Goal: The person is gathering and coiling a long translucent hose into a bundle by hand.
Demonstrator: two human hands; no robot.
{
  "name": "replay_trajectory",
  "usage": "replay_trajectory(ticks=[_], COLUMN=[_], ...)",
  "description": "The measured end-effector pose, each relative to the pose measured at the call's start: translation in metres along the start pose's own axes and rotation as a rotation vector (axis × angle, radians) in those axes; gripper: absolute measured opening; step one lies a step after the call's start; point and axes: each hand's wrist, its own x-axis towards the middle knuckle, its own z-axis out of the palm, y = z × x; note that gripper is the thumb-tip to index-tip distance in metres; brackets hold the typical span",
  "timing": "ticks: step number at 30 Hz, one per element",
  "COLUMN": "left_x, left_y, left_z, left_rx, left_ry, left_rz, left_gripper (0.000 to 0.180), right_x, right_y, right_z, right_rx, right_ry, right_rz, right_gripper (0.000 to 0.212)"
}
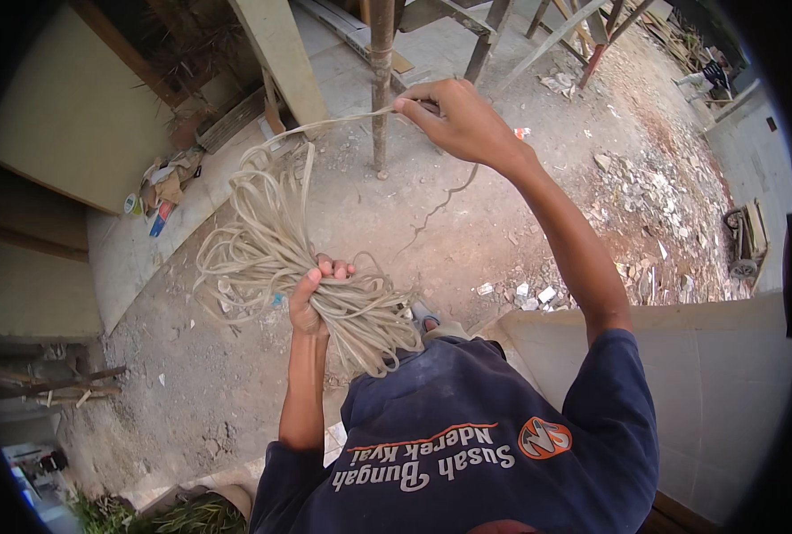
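My left hand point(314, 294) is wrapped round the middle of a thick bundle of pale, thin, flexible hose point(276, 209). Loose loops fan out above the fist, and more droop below it in front of my shirt. One strand runs up and right from the bundle to my right hand point(454, 116), which pinches it between thumb and fingers at arm's length. A thin dark wavy line point(445, 206) shows below the right wrist; whether it is a cord or a mark on the ground I cannot tell.
A rusty upright pole point(381, 80) stands just beyond the right hand. White rubble point(649, 200) covers the ground at right, above a low pale wall point(654, 383). Pale boards point(66, 116) lean at left, near a litter pile point(171, 178).
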Motion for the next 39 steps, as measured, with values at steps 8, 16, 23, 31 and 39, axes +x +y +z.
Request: replay_trajectory(ticks=[8,16,23,31,39], left_x=[-0.016,-0.028,-0.034,-0.026,-0.054], left_y=[-0.009,-0.002,-0.004,-0.003,-0.020], left_z=[-0.003,-0.003,-0.006,0.014,0.006], left_rx=[0.170,0.248,0.291,0.158,0.596], left_ry=[0.303,0.442,0.439,0.464,0.128], left_rz=[0.127,0.243,0.266,0.280,0.112], left_gripper=[0.020,0.033,0.040,0.044,0.080], right_x=[-0.101,-0.114,-0.134,-0.123,-0.136], right_y=[-0.111,-0.125,-0.143,-0.124,-0.061], right_z=[0.106,0.141,0.152,0.134,0.128], right_rx=[0.432,0.343,0.270,0.303,0.926], right_ry=[-0.200,-0.111,-0.179,-0.292,-0.439], right_rz=[-0.082,-0.139,-0.111,-0.226,-0.221], right_gripper=[0.036,0.050,0.060,0.087,0.124])
